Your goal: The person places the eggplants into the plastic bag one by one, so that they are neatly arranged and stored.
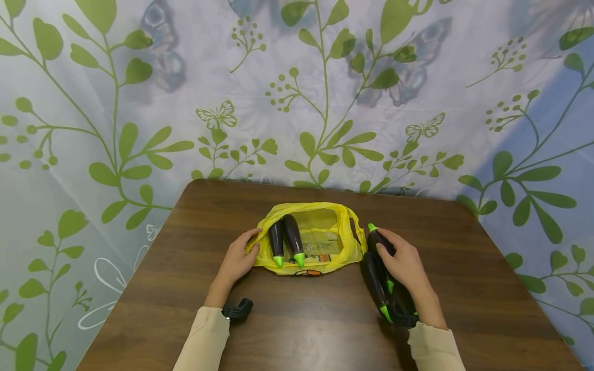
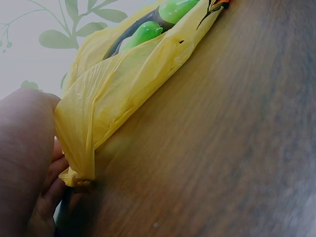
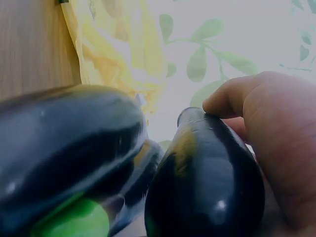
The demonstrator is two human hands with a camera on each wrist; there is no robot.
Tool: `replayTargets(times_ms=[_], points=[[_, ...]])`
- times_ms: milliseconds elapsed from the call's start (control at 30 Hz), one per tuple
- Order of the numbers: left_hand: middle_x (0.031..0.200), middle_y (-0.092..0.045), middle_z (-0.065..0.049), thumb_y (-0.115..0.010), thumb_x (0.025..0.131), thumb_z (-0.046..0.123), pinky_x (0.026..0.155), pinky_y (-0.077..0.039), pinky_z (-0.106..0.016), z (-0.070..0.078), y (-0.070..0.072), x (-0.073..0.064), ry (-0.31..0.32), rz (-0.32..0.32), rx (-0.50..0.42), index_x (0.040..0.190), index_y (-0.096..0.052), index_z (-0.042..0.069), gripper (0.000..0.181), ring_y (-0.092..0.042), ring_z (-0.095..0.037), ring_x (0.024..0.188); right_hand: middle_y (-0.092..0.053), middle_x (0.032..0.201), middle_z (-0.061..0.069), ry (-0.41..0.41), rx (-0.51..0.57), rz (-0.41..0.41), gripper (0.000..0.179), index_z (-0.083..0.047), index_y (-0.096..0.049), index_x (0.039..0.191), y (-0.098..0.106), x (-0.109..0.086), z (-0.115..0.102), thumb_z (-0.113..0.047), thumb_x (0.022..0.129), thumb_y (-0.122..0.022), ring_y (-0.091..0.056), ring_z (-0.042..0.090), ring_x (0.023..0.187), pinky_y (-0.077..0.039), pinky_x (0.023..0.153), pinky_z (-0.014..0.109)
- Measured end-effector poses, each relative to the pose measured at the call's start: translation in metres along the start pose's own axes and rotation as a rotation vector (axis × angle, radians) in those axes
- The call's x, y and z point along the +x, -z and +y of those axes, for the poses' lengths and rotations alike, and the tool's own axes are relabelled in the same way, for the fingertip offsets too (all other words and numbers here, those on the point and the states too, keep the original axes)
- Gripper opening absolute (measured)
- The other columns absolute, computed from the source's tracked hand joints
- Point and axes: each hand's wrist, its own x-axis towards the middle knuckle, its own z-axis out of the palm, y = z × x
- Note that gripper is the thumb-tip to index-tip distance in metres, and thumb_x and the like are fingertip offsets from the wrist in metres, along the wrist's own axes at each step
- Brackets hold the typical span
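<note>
A yellow plastic bag (image 1: pixel 350 242) lies with its mouth spread wide, and two dark purple eggplants (image 1: pixel 292 234) with bright green stem ends rest inside. My left hand (image 1: pixel 238 260) holds the bag's left side, its thin plastic between thumb and fingers. Beside the bag's right side, my right hand (image 1: pixel 401 257) grips an eggplant (image 1: pixel 378 238) whose green end points away from me. Another eggplant (image 1: pixel 374 281) lies just left of that hand, with more partly hidden beneath it. In the right wrist view a fingertip touches a glossy eggplant (image 3: pixel 207 182).
A brown wooden table (image 1: pixel 297 319) carries everything. Behind its far edge hangs a pale cloth (image 1: pixel 297 93) printed with green leaves and butterflies. Dark wrist straps (image 1: pixel 237 310) sit at both light sleeves.
</note>
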Motion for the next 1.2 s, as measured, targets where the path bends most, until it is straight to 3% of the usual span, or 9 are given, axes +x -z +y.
replayTargets(times_ms=[233,467,1200], points=[[0.139,-0.052,-0.002,-0.052,0.098,0.022,0.108,-0.039,-0.046,0.0,0.0,0.0,0.002,0.0,-0.008,0.137,-0.051,0.02,0.039,-0.048,-0.022,0.13,-0.047,0.144,0.017,0.005,0.023,-0.051,0.049,-0.011,-0.047,0.143,-0.001,0.003,-0.008,-0.019,0.096,-0.055,-0.047,0.038,0.129,-0.04,0.101,0.059],[0.14,-0.052,-0.002,-0.052,0.098,0.022,0.108,-0.039,-0.046,0.0,0.0,0.0,-0.008,0.001,-0.014,0.137,-0.051,0.02,0.039,-0.048,-0.022,0.13,-0.043,0.147,0.015,-0.008,0.032,-0.098,0.05,-0.013,-0.044,0.145,-0.005,0.006,-0.014,-0.022,0.097,-0.053,-0.043,0.037,0.132,-0.039,0.103,0.059],[0.138,-0.053,-0.003,-0.052,0.098,0.022,0.106,-0.041,-0.046,0.0,0.0,-0.001,-0.01,0.012,-0.017,0.136,-0.052,0.021,0.039,-0.049,-0.023,0.129,-0.05,0.14,0.015,0.05,0.04,-0.088,0.051,-0.01,-0.047,0.141,-0.022,0.017,-0.033,-0.03,0.096,-0.058,-0.05,0.035,0.126,-0.042,0.101,0.057]])
